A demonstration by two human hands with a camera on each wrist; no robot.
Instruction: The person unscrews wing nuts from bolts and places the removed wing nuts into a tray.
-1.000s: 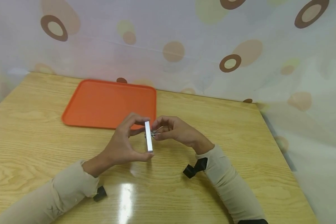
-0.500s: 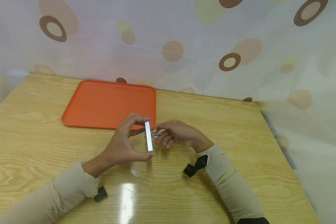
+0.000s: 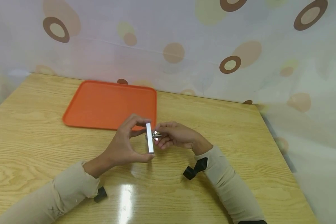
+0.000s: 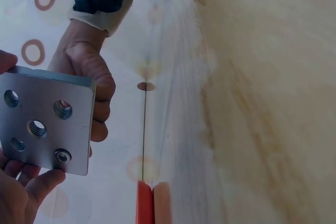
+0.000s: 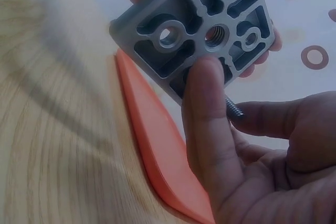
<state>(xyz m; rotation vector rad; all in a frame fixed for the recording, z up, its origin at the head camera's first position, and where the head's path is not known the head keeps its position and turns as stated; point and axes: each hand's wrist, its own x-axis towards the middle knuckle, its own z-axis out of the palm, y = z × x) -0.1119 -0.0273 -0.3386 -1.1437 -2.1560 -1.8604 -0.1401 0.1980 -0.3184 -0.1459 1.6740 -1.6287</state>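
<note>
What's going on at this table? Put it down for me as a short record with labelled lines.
Left hand: holds a plate by its edges, above the table
Right hand: fingers curled at the wing nut; whether they pinch it is unclear
Plate: metal, flat on one face, ribbed on the other, threaded hole in the middle
Bolt: through a corner hole, thread toward the right hand, wing nut on it
Tray: orange-red, on the table beyond the hands
Backdrop: pale, with rings and spots

Silver-grey plate, orange-red tray, yellow-brown wood-grained table, 2 beige sleeves, brown-ringed, tan-spotted whitish backdrop
</note>
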